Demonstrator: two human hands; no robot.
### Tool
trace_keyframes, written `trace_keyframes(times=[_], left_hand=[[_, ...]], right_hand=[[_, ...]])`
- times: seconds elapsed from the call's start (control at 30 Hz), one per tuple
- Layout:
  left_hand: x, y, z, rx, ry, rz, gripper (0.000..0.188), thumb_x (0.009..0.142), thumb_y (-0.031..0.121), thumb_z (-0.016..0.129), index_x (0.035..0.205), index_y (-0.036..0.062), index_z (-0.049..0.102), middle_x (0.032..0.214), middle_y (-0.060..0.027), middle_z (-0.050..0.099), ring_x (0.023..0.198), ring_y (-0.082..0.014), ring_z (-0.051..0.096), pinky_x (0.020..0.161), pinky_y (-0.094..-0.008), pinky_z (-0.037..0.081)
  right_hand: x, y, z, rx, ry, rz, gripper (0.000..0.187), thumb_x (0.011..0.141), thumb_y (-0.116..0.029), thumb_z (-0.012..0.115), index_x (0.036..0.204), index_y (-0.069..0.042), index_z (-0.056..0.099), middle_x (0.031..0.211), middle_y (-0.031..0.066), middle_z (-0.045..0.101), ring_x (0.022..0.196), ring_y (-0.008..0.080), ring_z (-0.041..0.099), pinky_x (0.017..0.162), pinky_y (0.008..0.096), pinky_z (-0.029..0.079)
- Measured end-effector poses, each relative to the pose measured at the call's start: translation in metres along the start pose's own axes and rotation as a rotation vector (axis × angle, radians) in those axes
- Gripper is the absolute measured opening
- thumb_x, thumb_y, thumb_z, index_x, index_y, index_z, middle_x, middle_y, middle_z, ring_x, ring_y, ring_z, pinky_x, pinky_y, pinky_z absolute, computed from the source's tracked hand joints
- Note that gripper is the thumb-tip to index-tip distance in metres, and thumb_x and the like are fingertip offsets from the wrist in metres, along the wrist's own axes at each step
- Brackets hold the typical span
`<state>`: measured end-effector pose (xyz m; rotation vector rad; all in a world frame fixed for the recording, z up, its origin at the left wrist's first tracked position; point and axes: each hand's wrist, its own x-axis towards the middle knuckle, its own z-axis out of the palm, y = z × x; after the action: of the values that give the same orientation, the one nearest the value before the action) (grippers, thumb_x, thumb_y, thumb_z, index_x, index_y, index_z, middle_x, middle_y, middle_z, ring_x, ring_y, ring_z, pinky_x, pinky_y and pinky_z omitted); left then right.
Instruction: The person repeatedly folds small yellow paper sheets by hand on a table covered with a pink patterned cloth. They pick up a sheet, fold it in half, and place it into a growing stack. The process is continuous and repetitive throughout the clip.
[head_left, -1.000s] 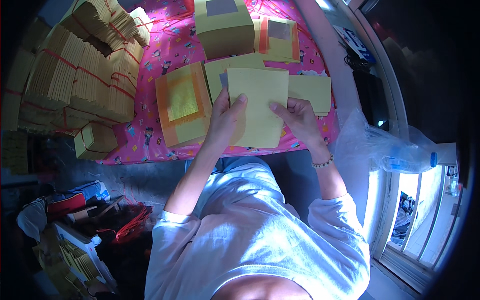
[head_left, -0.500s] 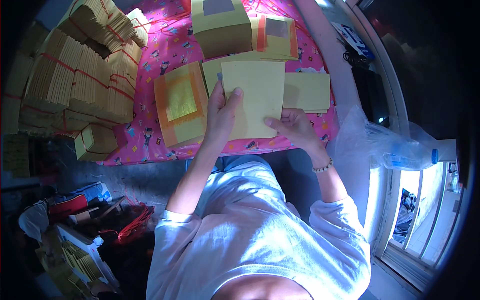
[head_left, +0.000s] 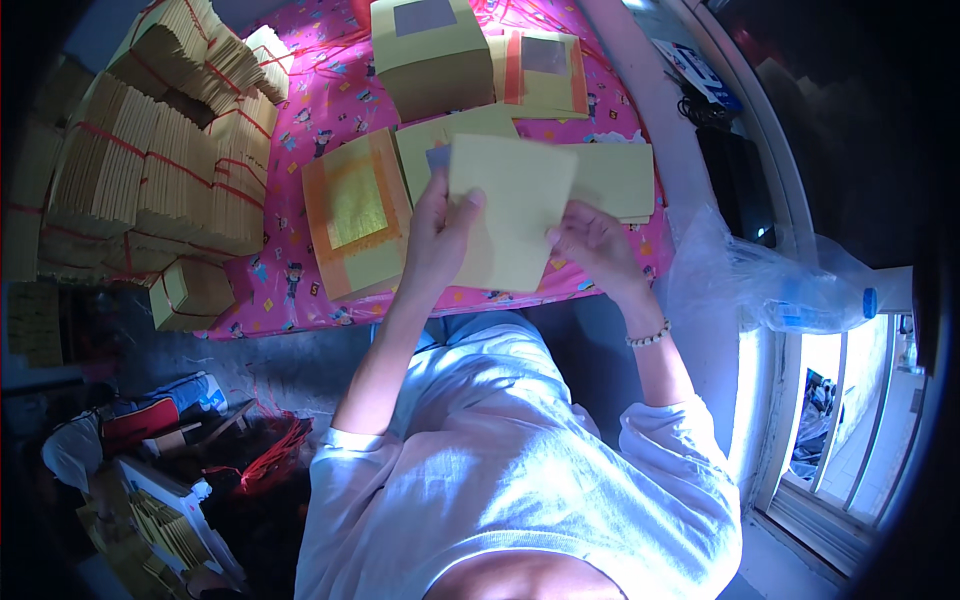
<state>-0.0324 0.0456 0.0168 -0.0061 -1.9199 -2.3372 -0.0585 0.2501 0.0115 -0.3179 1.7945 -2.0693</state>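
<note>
A pale yellow paper sheet [head_left: 515, 215] is held up over the near part of the table, its plain face toward me. My left hand [head_left: 445, 232] grips its left edge, thumb on the face and fingers behind. At the lower right edge my right hand [head_left: 598, 250] has thumb and fingers pinched together. Beneath it, partly covered, lies yellow paper [head_left: 455, 130] with a silver patch just showing. To the left rests yellow paper with a gold foil square and orange border [head_left: 360, 205]. A low pile of plain yellow paper [head_left: 628, 180] lies to the right.
A thick yellow paper stack [head_left: 435, 80] and silver-patched paper with orange strips [head_left: 545, 75] lie farther back on the pink patterned tablecloth [head_left: 285, 255]. Bundles tied with red string [head_left: 170, 160] fill the left side. A plastic bag with a bottle [head_left: 800, 300] is at right.
The held sheet has tilted clockwise, its lower end shifting slightly toward me. My right hand has risen a little along its right edge. My left hand keeps its grip.
</note>
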Motion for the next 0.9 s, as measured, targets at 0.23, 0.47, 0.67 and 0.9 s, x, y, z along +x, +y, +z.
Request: trace_keyframes(times=[0.23,0.47,0.67,0.9], left_hand=[[-0.003,0.002,0.004,0.148,-0.156,-0.086,0.029,0.093,0.011,0.053,0.12,0.0007,0.049,0.105,-0.0082,0.062,0.098,-0.0119,0.057,0.084,-0.0283,0.045],[0.022,0.0,0.014,0.41,-0.352,-0.086,0.033,0.088,0.019,0.061,0.114,0.0003,0.052,0.098,-0.0106,0.062,0.09,-0.0165,0.06,0.081,-0.0315,0.046],[0.078,0.004,0.034,0.444,-0.476,-0.113,0.048,0.079,0.025,0.072,0.115,0.0,0.052,0.095,-0.0089,0.062,0.085,-0.0169,0.06,0.077,-0.0311,0.047],[0.138,-0.073,0.066,0.505,-0.337,-0.06,0.053,0.074,0.02,0.074,0.117,-0.0008,0.049,0.098,-0.0145,0.063,0.093,-0.0265,0.064,0.081,-0.0368,0.05]], right_hand=[[0.001,-0.002,-0.024,-0.011,0.018,0.001,0.027,0.088,-0.015,0.067,0.108,0.001,0.06,0.093,0.0067,0.068,0.08,0.0109,0.067,0.062,0.0212,0.057],[-0.019,-0.003,-0.042,-0.011,0.104,0.023,0.031,0.088,-0.011,0.066,0.114,0.001,0.053,0.097,0.0093,0.067,0.08,0.0119,0.067,0.063,0.0215,0.057],[-0.013,-0.003,-0.079,0.12,0.422,-0.128,0.033,0.089,-0.01,0.064,0.114,0.004,0.047,0.099,0.0122,0.064,0.085,0.016,0.067,0.067,0.0253,0.059],[0.015,0.043,-0.126,-0.019,0.655,-0.089,0.035,0.088,-0.01,0.065,0.111,0.005,0.045,0.103,0.0137,0.059,0.084,0.0177,0.065,0.068,0.0284,0.061]])
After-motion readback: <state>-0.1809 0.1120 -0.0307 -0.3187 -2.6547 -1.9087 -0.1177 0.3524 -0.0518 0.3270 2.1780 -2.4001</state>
